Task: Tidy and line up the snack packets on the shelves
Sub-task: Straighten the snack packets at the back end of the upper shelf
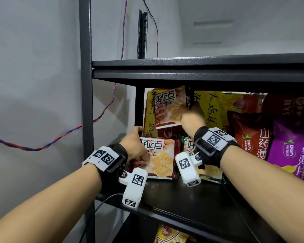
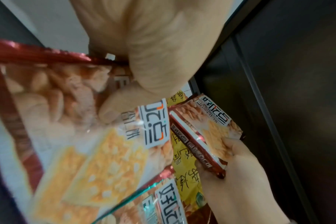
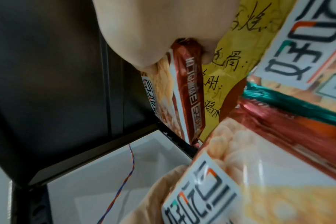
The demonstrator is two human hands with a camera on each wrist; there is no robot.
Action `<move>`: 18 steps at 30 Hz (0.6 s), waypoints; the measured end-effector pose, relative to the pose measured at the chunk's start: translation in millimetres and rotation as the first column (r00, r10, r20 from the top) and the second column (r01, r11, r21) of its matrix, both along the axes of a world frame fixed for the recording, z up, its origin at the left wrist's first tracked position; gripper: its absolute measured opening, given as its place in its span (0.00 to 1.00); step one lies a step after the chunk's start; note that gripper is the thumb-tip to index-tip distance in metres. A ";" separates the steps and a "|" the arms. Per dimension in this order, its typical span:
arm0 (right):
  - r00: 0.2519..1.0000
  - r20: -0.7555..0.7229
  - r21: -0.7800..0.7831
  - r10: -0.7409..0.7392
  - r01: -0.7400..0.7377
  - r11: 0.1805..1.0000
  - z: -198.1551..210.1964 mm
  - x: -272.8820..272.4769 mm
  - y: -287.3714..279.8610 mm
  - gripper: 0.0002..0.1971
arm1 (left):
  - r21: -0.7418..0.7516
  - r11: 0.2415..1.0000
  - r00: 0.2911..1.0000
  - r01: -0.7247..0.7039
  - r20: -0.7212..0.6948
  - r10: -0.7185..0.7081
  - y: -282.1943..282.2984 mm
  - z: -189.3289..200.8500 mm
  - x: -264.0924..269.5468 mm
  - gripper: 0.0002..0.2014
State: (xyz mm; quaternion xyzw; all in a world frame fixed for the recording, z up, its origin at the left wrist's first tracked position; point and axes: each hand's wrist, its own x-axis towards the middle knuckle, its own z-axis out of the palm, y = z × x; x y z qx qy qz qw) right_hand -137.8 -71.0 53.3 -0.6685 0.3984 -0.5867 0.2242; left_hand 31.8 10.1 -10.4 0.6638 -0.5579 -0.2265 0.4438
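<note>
Right hand (image 1: 193,118), centre frame: pinching raised cracker pack (image 1: 168,106), likely for restacking; left hand (image 1: 135,146), lower left: gripping front pack (image 1: 158,155), apparently steadying row.

Raised cracker pack (image 1: 168,107): showing cream and tan, brown-red edge with a white stripe.
Lower cracker pack (image 1: 161,157): glinting red at the seams, golden cracker squares printed on front, white label with black characters.
Green-edged pack (image 1: 189,146): flashing a teal-green seam.
Yellow bag (image 1: 212,109): carrying black handwritten characters.
Red bag (image 1: 251,137): showing dark red with white lettering.
Purple bag (image 1: 291,148): glowing bright purple, white lettering.
Shelf (image 1: 191,199): looking matt black.
Wire (image 1: 102,116): twisting red and blue.
Wrist bands (image 1: 212,142): wearing black, white blocks with black square codes.
</note>
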 end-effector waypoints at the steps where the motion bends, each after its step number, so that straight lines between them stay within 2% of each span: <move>1: 0.999 -0.017 0.001 -0.035 0.035 0.999 3.4 4.1 -4.2 0.17 | 0.011 1.000 1.000 0.006 0.016 -0.006 -1.2 1.3 0.6 0.51; 3: 0.989 -0.105 0.041 -0.107 0.111 0.993 6.5 14.1 -14.1 0.19 | 0.009 1.000 0.999 0.002 0.052 -0.003 -6.1 3.8 1.6 0.42; 6: 0.924 -0.368 0.102 -0.101 0.148 0.984 2.4 20.8 -25.4 0.14 | -0.002 1.000 0.999 0.010 0.043 -0.010 -17.0 3.5 0.7 0.31; 10: 0.811 -0.585 0.198 -0.003 0.146 0.969 -3.3 33.1 -35.7 0.11 | -0.023 1.000 1.000 -0.015 -0.001 0.015 -36.5 2.8 9.3 0.31; 14: 0.738 -0.671 0.222 0.067 0.114 0.968 -6.9 35.5 -40.3 0.07 | -0.056 0.997 0.996 -0.051 -0.077 0.047 -49.6 -0.1 13.8 0.25; 15: 0.733 -0.676 0.228 0.075 0.111 0.967 -6.8 35.8 -40.6 0.05 | -0.073 0.995 0.993 -0.069 -0.097 0.062 -52.7 0.1 14.9 0.24; 18: 0.717 -0.689 0.199 0.103 0.050 0.979 -3.0 36.9 -42.6 0.08 | -0.116 0.987 0.987 -0.114 -0.129 0.099 -60.0 -0.6 17.4 0.27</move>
